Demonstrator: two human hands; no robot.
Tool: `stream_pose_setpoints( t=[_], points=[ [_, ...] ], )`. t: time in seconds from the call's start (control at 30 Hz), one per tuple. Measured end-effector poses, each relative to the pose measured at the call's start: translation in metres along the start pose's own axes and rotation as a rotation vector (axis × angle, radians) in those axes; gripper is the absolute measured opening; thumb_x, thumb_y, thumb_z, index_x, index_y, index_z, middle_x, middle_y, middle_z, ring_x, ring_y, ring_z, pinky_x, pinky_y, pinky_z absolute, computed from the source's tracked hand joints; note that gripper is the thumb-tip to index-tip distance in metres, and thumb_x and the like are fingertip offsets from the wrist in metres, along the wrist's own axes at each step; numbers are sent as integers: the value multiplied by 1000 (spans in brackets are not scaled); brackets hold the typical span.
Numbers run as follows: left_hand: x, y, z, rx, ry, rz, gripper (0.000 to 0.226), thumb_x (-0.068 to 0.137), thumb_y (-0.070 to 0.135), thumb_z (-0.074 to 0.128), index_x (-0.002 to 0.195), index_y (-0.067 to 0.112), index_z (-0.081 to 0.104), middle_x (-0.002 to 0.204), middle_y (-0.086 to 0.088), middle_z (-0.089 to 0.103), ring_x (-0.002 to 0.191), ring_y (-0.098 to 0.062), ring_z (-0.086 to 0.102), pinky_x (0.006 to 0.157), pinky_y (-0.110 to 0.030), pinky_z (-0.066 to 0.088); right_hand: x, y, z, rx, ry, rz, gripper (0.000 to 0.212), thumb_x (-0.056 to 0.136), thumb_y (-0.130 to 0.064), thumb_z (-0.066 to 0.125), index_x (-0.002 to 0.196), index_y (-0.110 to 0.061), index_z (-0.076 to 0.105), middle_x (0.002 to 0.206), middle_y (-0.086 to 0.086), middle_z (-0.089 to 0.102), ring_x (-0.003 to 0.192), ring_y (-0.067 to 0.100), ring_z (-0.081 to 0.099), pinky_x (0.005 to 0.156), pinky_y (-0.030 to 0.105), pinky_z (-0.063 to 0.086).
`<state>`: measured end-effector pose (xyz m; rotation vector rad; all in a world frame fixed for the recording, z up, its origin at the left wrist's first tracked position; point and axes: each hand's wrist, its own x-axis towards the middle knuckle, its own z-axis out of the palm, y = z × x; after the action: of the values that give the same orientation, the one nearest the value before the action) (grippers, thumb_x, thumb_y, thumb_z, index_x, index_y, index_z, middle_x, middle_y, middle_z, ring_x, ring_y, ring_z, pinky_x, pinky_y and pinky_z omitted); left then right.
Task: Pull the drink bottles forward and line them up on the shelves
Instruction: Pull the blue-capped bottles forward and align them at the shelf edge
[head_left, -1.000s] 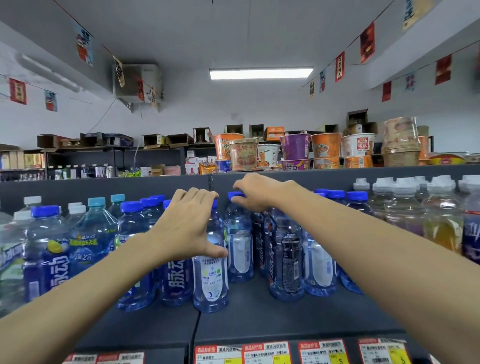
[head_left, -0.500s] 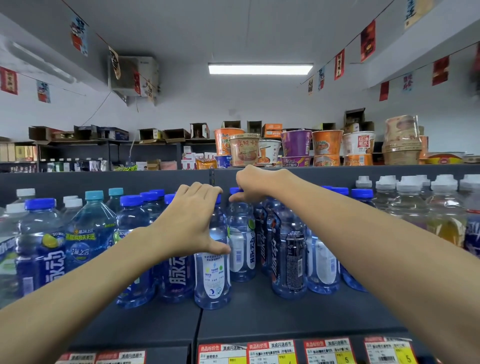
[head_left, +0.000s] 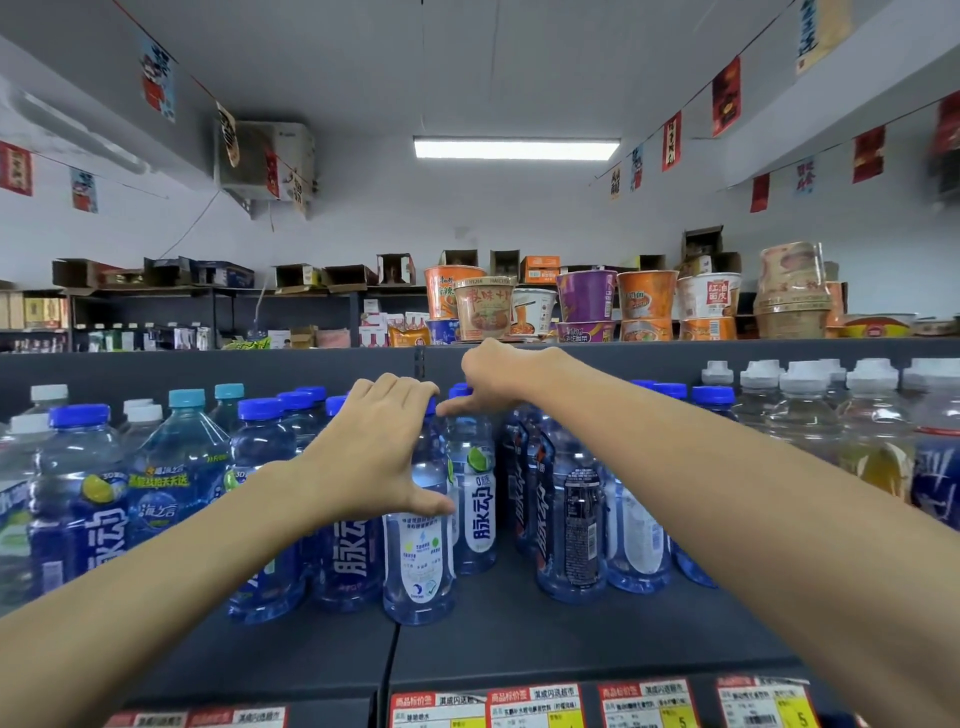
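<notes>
**Two hands on the water row**

The left hand (head_left: 374, 452) wraps the front bottle (head_left: 418, 561), fingers over its top and thumb on its side. The right hand (head_left: 498, 376) pinches the cap of the rear bottle (head_left: 475, 499) just behind it. Both bottles stand mid-shelf (head_left: 571, 639).

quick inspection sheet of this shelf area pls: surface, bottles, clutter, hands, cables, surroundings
surface: dark shelf, bare strip in front, price tags on its edge
job's things: blue-capped bottles stand unevenly; front bottle ahead of lime-label bottle
clutter: noodle cups stacked above the bottles
hands: left hand grips front bottle; right hand pinches lime-label bottle's cap
cables: thin wire below wall unit
surroundings: ceiling light, paper flags, cardboard boxes on far shelves
</notes>
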<state>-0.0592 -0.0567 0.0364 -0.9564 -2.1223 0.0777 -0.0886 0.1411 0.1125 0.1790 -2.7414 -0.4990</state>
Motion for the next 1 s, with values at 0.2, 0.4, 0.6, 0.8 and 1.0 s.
stream_pose_setpoints(
  t=[0.2,0.4,0.6,0.8,1.0],
  points=[
    [-2,-12,-7,-57,-117,33,139,47,91,67,152,15,20,148,2,35,131,-16,32,109,-28,25,-10,2,4,129,-96,-60,74,73,-65,79,126,-20,52,108,-2,56,98,22,57,88,41,52],
    [5,-3,-2,-350,-148,-91,102,66,78,69,142,28,24,134,7,35,108,-14,53,90,-31,48,-11,-2,7,138,-107,-11,66,77,-69,73,117,-19,52,101,-4,56,95,21,58,82,38,52],
    [8,2,-1,-389,-105,-102,85,73,72,66,137,28,32,127,5,43,104,-14,55,91,-35,50,-12,1,8,257,-106,-1,53,78,-62,77,104,-24,52,97,-6,55,87,16,57,69,34,45],
    [6,8,-7,-404,-68,-95,84,71,72,67,134,25,38,122,5,48,102,-14,56,90,-35,51,-22,5,1,240,-99,-34,52,72,-68,78,92,-24,58,89,-2,62,76,17,58,62,33,42],
    [2,12,-11,-395,-35,-70,92,70,76,65,139,22,38,128,6,49,108,-11,52,91,-28,46,-32,5,-4,231,-97,-52,54,75,-70,74,98,-23,63,92,-1,65,83,20,63,70,36,49]
  ],
)
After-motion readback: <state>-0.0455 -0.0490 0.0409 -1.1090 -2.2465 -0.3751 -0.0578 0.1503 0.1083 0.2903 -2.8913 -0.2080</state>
